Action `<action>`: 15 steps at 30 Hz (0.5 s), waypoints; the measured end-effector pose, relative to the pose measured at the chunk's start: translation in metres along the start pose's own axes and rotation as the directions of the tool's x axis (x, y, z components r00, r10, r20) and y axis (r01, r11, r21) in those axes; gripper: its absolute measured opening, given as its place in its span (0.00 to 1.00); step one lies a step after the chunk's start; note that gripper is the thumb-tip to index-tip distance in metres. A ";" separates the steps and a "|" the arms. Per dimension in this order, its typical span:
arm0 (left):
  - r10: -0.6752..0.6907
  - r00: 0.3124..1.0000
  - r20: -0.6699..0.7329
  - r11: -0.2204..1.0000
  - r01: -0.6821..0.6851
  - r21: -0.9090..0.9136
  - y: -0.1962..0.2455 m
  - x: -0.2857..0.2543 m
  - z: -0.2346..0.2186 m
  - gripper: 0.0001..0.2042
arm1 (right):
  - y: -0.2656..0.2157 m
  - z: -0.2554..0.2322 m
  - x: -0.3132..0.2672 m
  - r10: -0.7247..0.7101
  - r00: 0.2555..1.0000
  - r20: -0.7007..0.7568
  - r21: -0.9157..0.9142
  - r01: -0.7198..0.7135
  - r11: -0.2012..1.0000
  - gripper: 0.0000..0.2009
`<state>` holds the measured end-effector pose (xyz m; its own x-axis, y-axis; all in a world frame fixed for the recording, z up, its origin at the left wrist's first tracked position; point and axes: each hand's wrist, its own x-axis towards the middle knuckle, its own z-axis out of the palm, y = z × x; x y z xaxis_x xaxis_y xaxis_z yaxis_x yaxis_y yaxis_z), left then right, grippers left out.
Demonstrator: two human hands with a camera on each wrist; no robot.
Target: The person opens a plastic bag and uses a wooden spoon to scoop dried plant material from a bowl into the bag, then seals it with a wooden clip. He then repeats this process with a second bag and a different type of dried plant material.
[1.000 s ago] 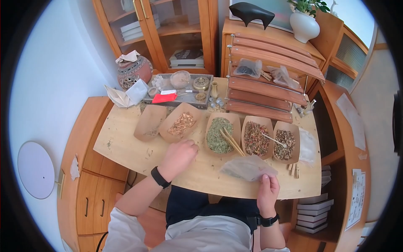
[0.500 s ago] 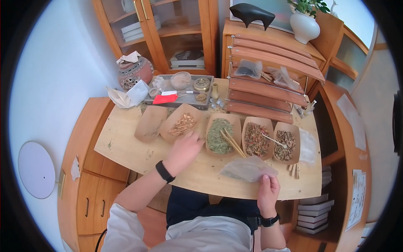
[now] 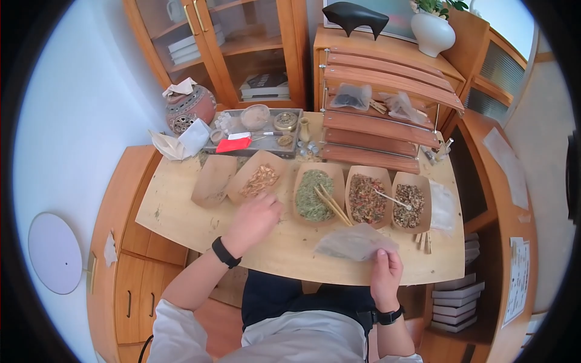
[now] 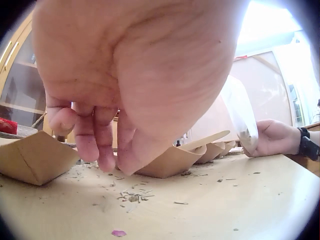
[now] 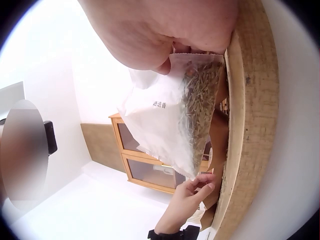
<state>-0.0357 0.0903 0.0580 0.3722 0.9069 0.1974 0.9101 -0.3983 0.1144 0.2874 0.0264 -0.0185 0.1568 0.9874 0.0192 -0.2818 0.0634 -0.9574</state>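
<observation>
My left hand [image 3: 253, 221] hovers over the table in front of the tray of wood chips [image 3: 261, 180]. In the left wrist view its fingers [image 4: 86, 142] hang loosely downward, close above scattered dry herb bits [image 4: 134, 196], with nothing visible held. At the table's front edge, my right hand [image 3: 385, 275] grips a corner of a translucent sachet [image 3: 348, 244] between thumb and fingers. Dried herb stems [image 5: 200, 100] fill one side of the sachet, which carries small printed characters. Behind the hands stand a tray of green herbs [image 3: 313, 195] with wooden tongs [image 3: 334, 206] and a nearly empty paper tray [image 3: 212, 175].
Further right are a tray of reddish mix [image 3: 367, 196] and a tray of brown pieces [image 3: 408, 202] with a small spoon. A grey tray [image 3: 242, 149] with incense items and a slatted wooden rack [image 3: 375, 124] stand behind. A pink petal [image 4: 119, 233] lies on the table.
My left hand shifted slightly right and up toward the green herbs, then came back left and down. My right hand keeps its grip on the sachet. The head view has shifted slightly.
</observation>
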 end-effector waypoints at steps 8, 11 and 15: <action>0.094 0.995 -0.015 0.996 -0.094 0.003 -0.001 -0.004 0.007 0.09 | -0.002 0.000 0.000 0.000 1.000 0.013 0.023 0.000 1.000 0.08; 0.004 1.000 0.020 1.000 -0.004 0.007 -0.001 -0.007 0.000 0.09 | -0.001 -0.001 0.000 -0.001 1.000 0.020 0.020 0.000 1.000 0.08; -0.022 0.999 0.024 0.998 0.023 -0.051 -0.006 -0.011 0.000 0.09 | -0.002 0.000 0.001 -0.009 1.000 0.026 0.026 0.009 1.000 0.08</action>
<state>-0.0452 0.0825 0.0555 0.3562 0.9186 0.1712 0.9082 -0.3834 0.1680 0.2876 0.0269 -0.0166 0.1349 0.9902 0.0358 -0.3051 0.0759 -0.9493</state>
